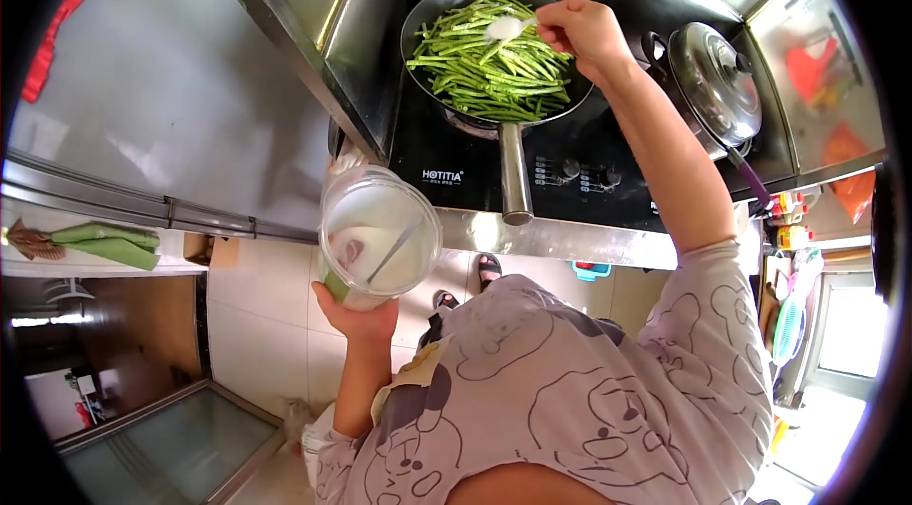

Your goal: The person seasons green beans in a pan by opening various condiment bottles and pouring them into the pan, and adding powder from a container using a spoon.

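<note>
My right hand [581, 35] pinches a small white spoon [506, 28] over the pan. Under the spoon, long green beans [494, 68] fill a dark frying pan [412, 41], whose metal handle points toward me. The pan sits on a burner of the black stove [456, 149]. In front of the stove, at its left, my left hand [361, 317] is wrapped round the bottom of a clear round tub [380, 234]. White contents show inside the tub, with a thin utensil leaning in it.
A lidded metal pot [714, 82] with a purple handle stands right of the pan. A metal panel edge [313, 58] rises left of the stove. Bottles [793, 237] stand at the far right. A glass-topped surface [171, 448] is at the lower left.
</note>
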`<act>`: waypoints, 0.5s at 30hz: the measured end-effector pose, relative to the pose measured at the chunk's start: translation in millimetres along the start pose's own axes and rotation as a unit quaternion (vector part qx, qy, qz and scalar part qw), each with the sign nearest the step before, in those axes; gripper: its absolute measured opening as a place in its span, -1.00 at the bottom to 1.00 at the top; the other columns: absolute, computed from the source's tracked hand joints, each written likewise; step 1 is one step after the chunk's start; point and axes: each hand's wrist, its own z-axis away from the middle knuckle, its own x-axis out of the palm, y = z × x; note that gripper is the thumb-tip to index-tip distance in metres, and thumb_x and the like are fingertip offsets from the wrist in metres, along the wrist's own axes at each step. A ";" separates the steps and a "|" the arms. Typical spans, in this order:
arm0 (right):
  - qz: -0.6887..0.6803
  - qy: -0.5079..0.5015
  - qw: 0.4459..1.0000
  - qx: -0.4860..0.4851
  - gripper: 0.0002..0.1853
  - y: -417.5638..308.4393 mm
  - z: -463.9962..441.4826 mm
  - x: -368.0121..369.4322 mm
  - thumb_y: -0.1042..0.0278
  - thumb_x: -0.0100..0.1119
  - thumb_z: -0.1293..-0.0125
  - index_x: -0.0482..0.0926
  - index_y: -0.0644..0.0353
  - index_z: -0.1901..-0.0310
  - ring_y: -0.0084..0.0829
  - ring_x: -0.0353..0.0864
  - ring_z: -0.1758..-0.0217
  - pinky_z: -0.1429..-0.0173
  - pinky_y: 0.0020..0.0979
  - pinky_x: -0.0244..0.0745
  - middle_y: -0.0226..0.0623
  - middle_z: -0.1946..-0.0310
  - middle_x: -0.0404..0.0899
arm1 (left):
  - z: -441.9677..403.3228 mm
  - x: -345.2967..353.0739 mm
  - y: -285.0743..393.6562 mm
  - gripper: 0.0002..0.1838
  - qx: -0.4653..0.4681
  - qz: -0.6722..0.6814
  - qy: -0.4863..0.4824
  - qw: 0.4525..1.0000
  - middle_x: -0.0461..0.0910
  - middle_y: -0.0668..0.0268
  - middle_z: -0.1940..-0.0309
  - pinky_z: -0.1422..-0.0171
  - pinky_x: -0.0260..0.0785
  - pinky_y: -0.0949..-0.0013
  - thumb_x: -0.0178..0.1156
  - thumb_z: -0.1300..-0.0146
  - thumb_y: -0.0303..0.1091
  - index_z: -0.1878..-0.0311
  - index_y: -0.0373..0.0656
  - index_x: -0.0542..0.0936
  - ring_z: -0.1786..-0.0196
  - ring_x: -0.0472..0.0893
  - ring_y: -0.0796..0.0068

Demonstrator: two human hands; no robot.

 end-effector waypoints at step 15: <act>0.199 0.109 0.971 -0.072 -0.84 -4.0 8.0 -55.8 0.42 0.21 -0.22 0.65 0.33 0.24 -0.59 0.58 0.49 0.40 -0.54 0.50 -0.34 0.48 0.64 | 12.2 -10.2 11.3 -0.23 0.025 -0.006 0.046 0.999 0.23 0.30 -0.39 -0.20 0.26 -0.09 -0.29 -0.31 0.37 -0.45 0.11 0.18 -0.37 0.28 0.13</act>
